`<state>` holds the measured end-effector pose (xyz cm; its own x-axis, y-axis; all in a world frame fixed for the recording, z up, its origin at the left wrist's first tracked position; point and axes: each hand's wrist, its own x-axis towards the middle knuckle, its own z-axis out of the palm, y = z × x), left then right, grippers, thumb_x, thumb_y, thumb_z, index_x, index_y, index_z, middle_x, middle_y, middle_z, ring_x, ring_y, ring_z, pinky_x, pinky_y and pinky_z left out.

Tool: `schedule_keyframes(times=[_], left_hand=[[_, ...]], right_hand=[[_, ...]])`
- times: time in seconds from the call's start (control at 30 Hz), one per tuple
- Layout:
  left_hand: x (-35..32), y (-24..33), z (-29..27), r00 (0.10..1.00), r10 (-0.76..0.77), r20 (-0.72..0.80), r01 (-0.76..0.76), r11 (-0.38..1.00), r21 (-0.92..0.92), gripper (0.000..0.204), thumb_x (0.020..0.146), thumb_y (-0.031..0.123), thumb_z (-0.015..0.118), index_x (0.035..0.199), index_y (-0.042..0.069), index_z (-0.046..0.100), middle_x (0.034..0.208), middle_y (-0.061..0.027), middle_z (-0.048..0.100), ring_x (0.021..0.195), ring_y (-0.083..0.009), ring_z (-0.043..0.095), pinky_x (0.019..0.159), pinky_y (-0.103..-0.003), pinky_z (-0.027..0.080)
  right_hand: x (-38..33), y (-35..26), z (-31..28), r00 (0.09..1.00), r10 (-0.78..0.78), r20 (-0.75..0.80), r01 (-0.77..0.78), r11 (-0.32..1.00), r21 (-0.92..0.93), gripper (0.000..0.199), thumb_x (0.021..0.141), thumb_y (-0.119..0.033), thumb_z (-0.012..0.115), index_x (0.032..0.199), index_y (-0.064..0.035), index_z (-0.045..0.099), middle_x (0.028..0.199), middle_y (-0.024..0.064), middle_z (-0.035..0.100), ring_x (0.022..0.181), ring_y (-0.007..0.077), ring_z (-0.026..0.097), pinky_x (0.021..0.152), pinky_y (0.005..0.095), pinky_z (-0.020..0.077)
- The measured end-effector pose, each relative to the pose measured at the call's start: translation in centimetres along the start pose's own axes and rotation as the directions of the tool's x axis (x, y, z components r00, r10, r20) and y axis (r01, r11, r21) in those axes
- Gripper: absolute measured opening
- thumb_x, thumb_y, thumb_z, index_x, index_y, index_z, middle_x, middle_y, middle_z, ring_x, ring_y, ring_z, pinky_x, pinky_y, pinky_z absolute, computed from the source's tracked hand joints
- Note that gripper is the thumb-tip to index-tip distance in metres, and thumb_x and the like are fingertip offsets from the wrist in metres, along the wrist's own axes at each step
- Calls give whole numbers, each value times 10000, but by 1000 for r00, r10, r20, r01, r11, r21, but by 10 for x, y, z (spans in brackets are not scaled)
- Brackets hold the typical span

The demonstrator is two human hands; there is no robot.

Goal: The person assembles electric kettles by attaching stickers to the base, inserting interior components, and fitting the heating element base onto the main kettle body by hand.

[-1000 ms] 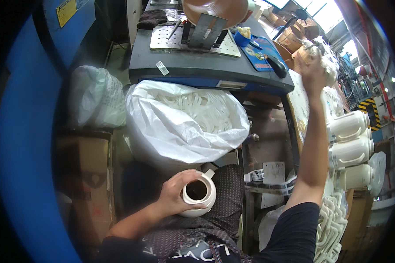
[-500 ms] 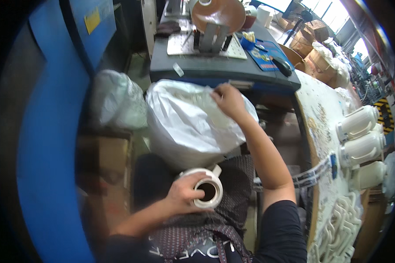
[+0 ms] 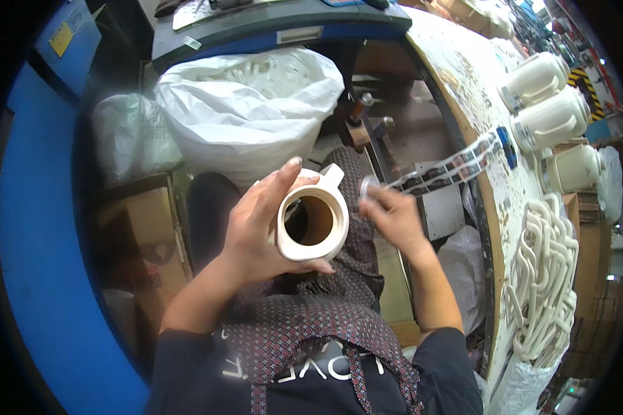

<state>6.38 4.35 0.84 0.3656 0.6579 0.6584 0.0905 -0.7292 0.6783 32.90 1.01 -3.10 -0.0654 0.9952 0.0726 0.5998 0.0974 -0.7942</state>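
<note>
Left hand (image 3: pixel 248 232): clamped on the cream jug (image 3: pixel 320 218), thumb on the near side, fingers wrapped over the far left of the body.
Jug: held above the lap, in front of the apron, open mouth turned up toward the camera; a short cream piece sticks out at the far right of its rim, handle or spout, I cannot tell which; the inside looks brownish, with a dark patch on the left.
Right hand (image 3: pixel 396 218): thumb and fingertips together, pinching a small pale ring (image 3: pixel 363 188); the hand is a little blurred.
Ring: just right of the jug, apart from it.
Apron (image 3: pixel 304 325): dark with a small repeating pattern, over a black shirt (image 3: pixel 187 366) with white lettering.
White bag (image 3: pixel 246 128): stands open beyond the knees, with pale, clear-looking rings (image 3: pixel 266 75) heaped inside.
Desk (image 3: pixel 249 33): dark-topped, just behind the white bag.
Left side: a cloudy plastic bag (image 3: pixel 135 135), a brown carton (image 3: pixel 145 214) nearer the person, and a tall blue cabinet (image 3: pixel 48 235) at the far left.
Workbench (image 3: pixel 481 79): white and stained, on the right, with three cream pitchers (image 3: pixel 550 119) lying along its far edge.
Handles (image 3: pixel 543 270): a white heap at the near end of the workbench.
Plastic strip (image 3: pixel 457 166): reaches from the workbench toward the right hand.
</note>
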Motion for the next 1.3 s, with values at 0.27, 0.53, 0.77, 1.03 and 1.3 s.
schedule_keyframes(times=[0.27, 0.53, 0.77, 1.03, 1.3], left_hand=[[-4, 4, 19, 995, -97, -6, 97, 995, -28, 1352, 529, 391, 934, 1536, 19, 113, 1145, -152, 662, 1114, -342, 620, 958, -424, 474], [-13, 14, 10, 1000, -4, 7, 3, 992, 129, 1279, 542, 320, 933, 1510, -24, 171, 1149, -196, 654, 1077, -355, 639, 926, -427, 508], [-11, 14, 3, 983, 96, 156, -128, 969, 210, 1105, 572, 370, 908, 1451, 15, 342, 1205, -152, 639, 1117, -371, 615, 946, -438, 504], [87, -101, -57, 967, -115, 229, -57, 773, 631, 911, 714, 477, 777, 1457, 116, 391, 1466, -159, 431, 1397, -367, 331, 1162, -479, 245], [-30, -173, -62, 974, -105, 199, -79, 667, 741, 189, 746, 227, 735, 819, 79, 644, 1089, -116, 645, 972, -311, 600, 808, -439, 454]], right_hand=[[15, -90, -2, 737, -671, 77, 668, 741, 70, 439, 697, 78, 666, 1122, -17, 615, 1172, 181, 625, 886, 350, 690, 705, 384, 573], [39, -122, -10, 514, -444, 734, 782, 594, -189, 118, 757, -135, 651, 863, -85, 629, 846, 56, 621, 744, 263, 682, 603, 401, 554], [44, -112, -15, 405, -504, 763, 842, 531, -96, 171, 751, -174, 650, 917, -144, 678, 745, 27, 641, 706, 227, 677, 565, 388, 519], [9, -120, -30, 488, -529, 694, 738, 675, -5, 452, 801, -309, 714, 1187, -114, 582, 879, 79, 670, 764, 267, 668, 644, 388, 512], [-23, -78, 6, 562, -753, 342, 824, 544, -158, 242, 731, -170, 695, 948, -99, 612, 978, 38, 658, 1085, 212, 601, 935, 392, 434]])
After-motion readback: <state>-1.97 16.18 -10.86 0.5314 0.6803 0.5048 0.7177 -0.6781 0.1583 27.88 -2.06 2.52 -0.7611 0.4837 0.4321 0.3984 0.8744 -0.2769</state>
